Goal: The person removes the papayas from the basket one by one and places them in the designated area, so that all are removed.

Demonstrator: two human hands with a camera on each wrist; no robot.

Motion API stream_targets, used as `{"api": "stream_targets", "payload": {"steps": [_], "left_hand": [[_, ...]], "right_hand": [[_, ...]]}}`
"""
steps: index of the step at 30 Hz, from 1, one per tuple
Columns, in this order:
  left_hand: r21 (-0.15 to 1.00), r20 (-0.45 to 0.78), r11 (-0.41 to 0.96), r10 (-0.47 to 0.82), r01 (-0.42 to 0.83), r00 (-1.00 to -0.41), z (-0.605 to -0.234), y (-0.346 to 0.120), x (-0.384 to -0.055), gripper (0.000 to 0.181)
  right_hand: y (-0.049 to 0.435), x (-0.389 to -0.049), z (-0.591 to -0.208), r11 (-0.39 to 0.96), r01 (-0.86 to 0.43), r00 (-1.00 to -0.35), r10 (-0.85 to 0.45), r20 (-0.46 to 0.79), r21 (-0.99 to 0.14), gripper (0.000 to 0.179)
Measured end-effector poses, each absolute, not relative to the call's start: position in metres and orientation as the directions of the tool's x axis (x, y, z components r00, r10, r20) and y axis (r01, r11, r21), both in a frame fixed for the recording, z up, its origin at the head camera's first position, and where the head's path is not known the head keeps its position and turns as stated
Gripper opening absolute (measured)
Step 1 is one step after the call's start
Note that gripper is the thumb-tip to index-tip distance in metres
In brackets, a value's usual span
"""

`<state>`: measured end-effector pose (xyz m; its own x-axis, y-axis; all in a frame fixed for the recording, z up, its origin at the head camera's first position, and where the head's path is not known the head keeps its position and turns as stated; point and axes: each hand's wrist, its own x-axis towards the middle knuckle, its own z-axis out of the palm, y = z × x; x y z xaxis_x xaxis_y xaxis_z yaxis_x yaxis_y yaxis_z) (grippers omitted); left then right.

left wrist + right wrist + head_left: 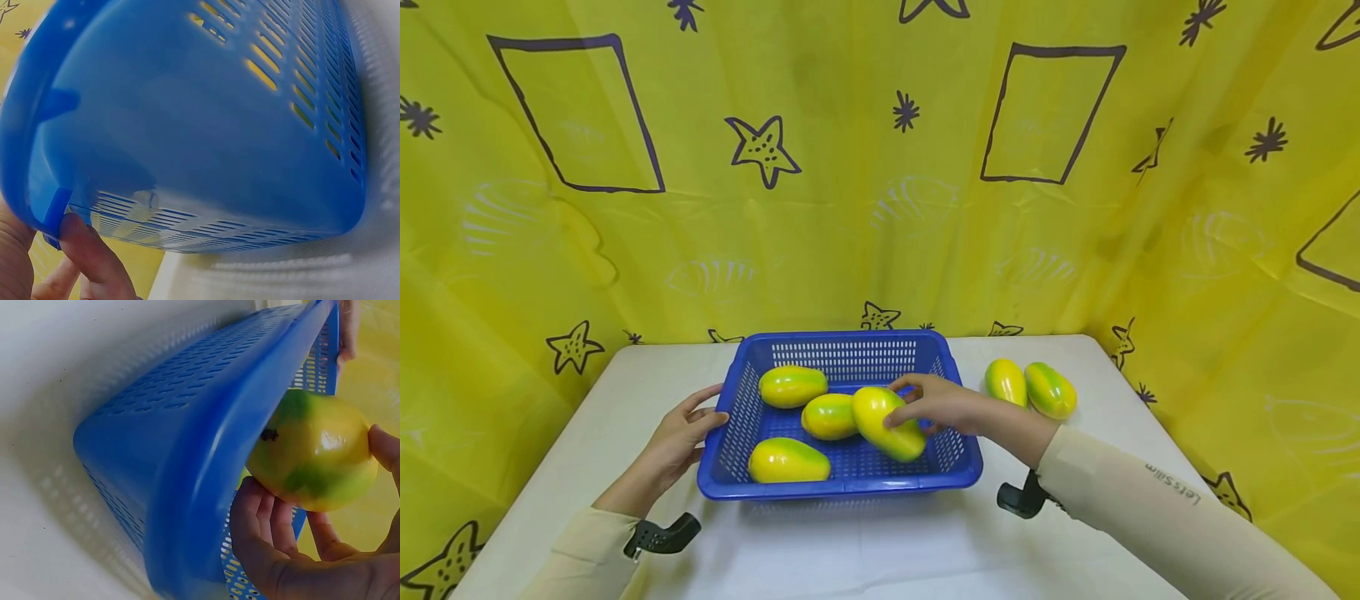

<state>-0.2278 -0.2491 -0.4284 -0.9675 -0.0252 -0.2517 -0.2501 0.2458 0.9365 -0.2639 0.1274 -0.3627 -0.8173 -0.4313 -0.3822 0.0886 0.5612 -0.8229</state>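
Observation:
My right hand (934,402) grips a yellow-green papaya (880,421) over the right part of a blue plastic basket (842,485). In the right wrist view, the thumb lies on one side of this papaya (315,450) and the fingers on the other, and its dark stem end shows beside the basket rim (212,450). Three more papayas lie inside the basket: one at the back left (792,387), one in the middle (830,417), one at the front left (789,461). My left hand (681,433) pinches the basket's left rim, fingertips at its edge in the left wrist view.
Two papayas, one upright-looking (1004,382) and one slanted (1051,390), lie side by side on the white table (880,550), right of the basket. A yellow patterned curtain (842,250) hangs behind and along both sides. Dark camera mounts sit at both wrists.

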Motion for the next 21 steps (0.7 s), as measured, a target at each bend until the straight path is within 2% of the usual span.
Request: {"api": "stream_targets", "payload": {"steps": [21], "left_hand": [[0.933,-0.257,0.254,-0.027,-0.255,-0.966,-0.428,-0.248,-0.227,0.072]], "right_hand": [[0.14,-0.266,-0.355,0.508,0.228,-0.807,-0.379,-0.453,-0.831,0.07]]}}
